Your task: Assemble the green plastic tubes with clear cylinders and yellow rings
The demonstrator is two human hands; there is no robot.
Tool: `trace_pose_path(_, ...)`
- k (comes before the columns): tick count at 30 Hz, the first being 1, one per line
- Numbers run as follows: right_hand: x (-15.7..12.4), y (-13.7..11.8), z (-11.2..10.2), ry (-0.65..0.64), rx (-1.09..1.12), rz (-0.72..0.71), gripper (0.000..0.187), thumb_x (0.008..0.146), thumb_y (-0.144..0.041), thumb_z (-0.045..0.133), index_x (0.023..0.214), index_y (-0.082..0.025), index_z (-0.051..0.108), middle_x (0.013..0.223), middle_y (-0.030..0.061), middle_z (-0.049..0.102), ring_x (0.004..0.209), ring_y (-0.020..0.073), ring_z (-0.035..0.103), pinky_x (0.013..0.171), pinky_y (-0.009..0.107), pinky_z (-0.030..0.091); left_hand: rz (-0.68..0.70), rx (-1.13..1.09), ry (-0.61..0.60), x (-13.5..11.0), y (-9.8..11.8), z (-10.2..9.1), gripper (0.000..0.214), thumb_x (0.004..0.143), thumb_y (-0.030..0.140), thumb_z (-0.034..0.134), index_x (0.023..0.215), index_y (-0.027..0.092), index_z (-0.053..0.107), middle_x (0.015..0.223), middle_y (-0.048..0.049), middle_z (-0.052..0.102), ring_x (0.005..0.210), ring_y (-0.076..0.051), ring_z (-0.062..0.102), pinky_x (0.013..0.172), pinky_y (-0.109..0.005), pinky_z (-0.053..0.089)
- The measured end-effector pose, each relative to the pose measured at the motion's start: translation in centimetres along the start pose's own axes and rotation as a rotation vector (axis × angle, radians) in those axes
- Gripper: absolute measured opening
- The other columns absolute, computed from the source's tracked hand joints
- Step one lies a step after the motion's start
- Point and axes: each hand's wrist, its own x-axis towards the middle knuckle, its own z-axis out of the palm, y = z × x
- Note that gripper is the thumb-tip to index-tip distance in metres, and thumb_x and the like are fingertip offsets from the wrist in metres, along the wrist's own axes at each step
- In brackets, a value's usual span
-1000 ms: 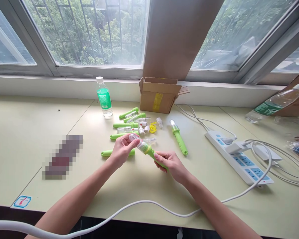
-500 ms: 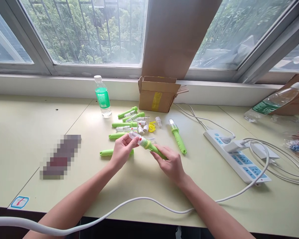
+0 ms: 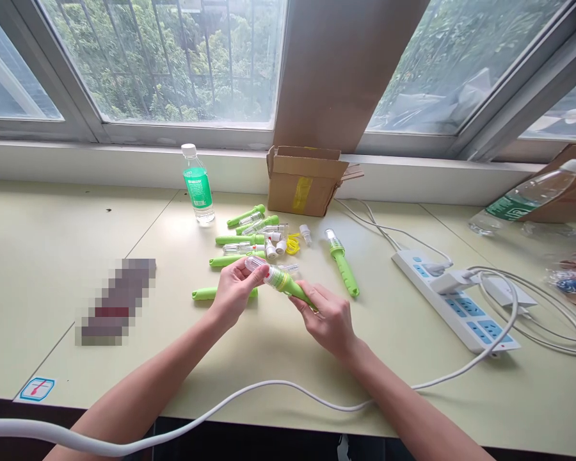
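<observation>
Between both hands I hold a green-handled tool (image 3: 286,283) with a clear plastic head (image 3: 258,266) just above the pale table (image 3: 413,358). My left hand (image 3: 233,291) pinches the clear head. My right hand (image 3: 327,318) is closed around the green handle. Just beyond my hands lies a pile of like green handles and small clear and white parts (image 3: 255,238). One more green handle (image 3: 210,294) lies under my left hand. A complete tool (image 3: 343,263) lies to the right of the pile.
A green-labelled water bottle (image 3: 197,187) and an open cardboard box (image 3: 304,181) stand by the window sill. A white power strip (image 3: 456,302) with cables lies at the right. A white cable (image 3: 249,392) crosses the near table edge. Another bottle (image 3: 528,198) lies far right.
My right hand has turned over on the handle, showing its back now. The tool has shifted slightly away from me. The left hand keeps its pinch on the clear head.
</observation>
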Motion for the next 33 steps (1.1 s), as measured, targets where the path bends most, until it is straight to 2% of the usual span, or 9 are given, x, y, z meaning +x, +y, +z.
trace_pose_path(4, 0.2, -0.9, -0.3, -0.115, 0.216, 0.172, 0.021, 0.089, -0.031, 0.052, 0.098, -0.017, 0.065, 0.069, 0.0044, 0.062, 0.058, 0.0149, 0.052, 0.055, 0.026, 0.037, 0.002, 0.021, -0.007, 0.1, 0.1, -0.1, 0.031, 0.069, 0.041, 0.075, 0.083, 0.015, 0.065, 0.077, -0.0023, 0.066, 0.072, -0.014, 0.062, 0.076, -0.029, 0.052)
trace_pose_path(7, 0.6, -1.5, -0.7, -0.235, 0.428, 0.331, 0.025, 0.089, -0.037, 0.052, 0.082, -0.017, 0.065, 0.059, -0.0006, 0.047, 0.054, 0.0122, 0.039, 0.051, 0.025, 0.03, 0.01, 0.043, -0.017, 0.2, 0.2, -0.2, 0.031, 0.069, 0.041, 0.074, 0.082, 0.015, 0.065, 0.076, -0.003, 0.065, 0.072, -0.014, 0.062, 0.073, -0.028, 0.052)
trace_pose_path(11, 1.0, -1.4, -1.1, -0.39, 0.727, 0.514, 0.031, 0.085, -0.045, 0.055, 0.075, -0.016, 0.062, 0.057, -0.0035, 0.033, 0.052, 0.009, 0.028, 0.048, 0.024, 0.022, 0.034, 0.065, -0.039, 0.3, 0.2, -0.4, 0.031, 0.07, 0.041, 0.074, 0.083, 0.014, 0.064, 0.075, -0.0034, 0.065, 0.072, -0.015, 0.061, 0.071, -0.028, 0.051)
trace_pose_path(18, 1.5, -0.3, -1.6, -0.703, 1.141, 0.684, 0.038, 0.083, -0.051, 0.055, 0.077, -0.014, 0.059, 0.053, -0.0048, 0.036, 0.042, 0.0061, 0.028, 0.041, 0.023, 0.016, 0.059, 0.058, -0.133, 0.6, -0.2, -1.0, 0.031, 0.072, 0.039, 0.072, 0.089, 0.014, 0.064, 0.081, -0.006, 0.067, 0.077, -0.018, 0.063, 0.072, -0.029, 0.052)
trace_pose_path(21, 1.5, -0.7, -1.3, -0.639, 1.075, 0.637, 0.039, 0.086, -0.05, 0.052, 0.076, -0.014, 0.059, 0.052, -0.0048, 0.036, 0.042, 0.0065, 0.029, 0.041, 0.023, 0.019, 0.068, 0.053, -0.12, 0.7, -0.4, -1.1, 0.033, 0.072, 0.039, 0.073, 0.092, 0.014, 0.065, 0.086, -0.0076, 0.069, 0.082, -0.02, 0.065, 0.075, -0.032, 0.053)
trace_pose_path(24, 1.1, -1.1, -0.7, -0.435, 0.799, 0.51, 0.034, 0.088, -0.046, 0.051, 0.082, -0.015, 0.063, 0.054, -0.0033, 0.041, 0.046, 0.0087, 0.034, 0.045, 0.024, 0.026, 0.064, 0.031, -0.073, 0.7, -0.5, -0.8, 0.04, 0.071, 0.04, 0.073, 0.102, 0.016, 0.065, 0.094, -0.0086, 0.07, 0.09, -0.022, 0.066, 0.081, -0.035, 0.053)
trace_pose_path(28, 0.4, -0.7, 0.1, -0.166, 0.385, 0.255, 0.025, 0.088, -0.033, 0.055, 0.104, -0.016, 0.063, 0.077, 0.0043, 0.063, 0.063, 0.0148, 0.053, 0.059, 0.026, 0.04, 0.048, 0.022, -0.038, 0.3, -0.6, -0.1, 0.04, 0.072, 0.04, 0.072, 0.102, 0.015, 0.066, 0.097, -0.0084, 0.07, 0.091, -0.021, 0.066, 0.085, -0.035, 0.053)
trace_pose_path(30, 0.1, -0.2, 0.5, -0.101, 0.239, 0.154, 0.025, 0.088, -0.03, 0.055, 0.109, -0.016, 0.061, 0.089, 0.0077, 0.067, 0.068, 0.0166, 0.057, 0.061, 0.027, 0.041, 0.033, 0.021, -0.022, 0.1, -0.6, 0.1, 0.039, 0.073, 0.04, 0.072, 0.102, 0.015, 0.066, 0.094, -0.0077, 0.07, 0.088, -0.02, 0.066, 0.084, -0.035, 0.053)
trace_pose_path(33, -0.2, 0.3, 0.6, -0.07, 0.121, 0.06, 0.024, 0.089, -0.028, 0.053, 0.109, -0.016, 0.059, 0.087, 0.0091, 0.067, 0.068, 0.0176, 0.059, 0.06, 0.027, 0.04, 0.022, 0.014, -0.014, 0.0, -0.5, 0.1, 0.036, 0.073, 0.04, 0.071, 0.099, 0.015, 0.066, 0.089, -0.0069, 0.07, 0.085, -0.019, 0.066, 0.084, -0.035, 0.054)
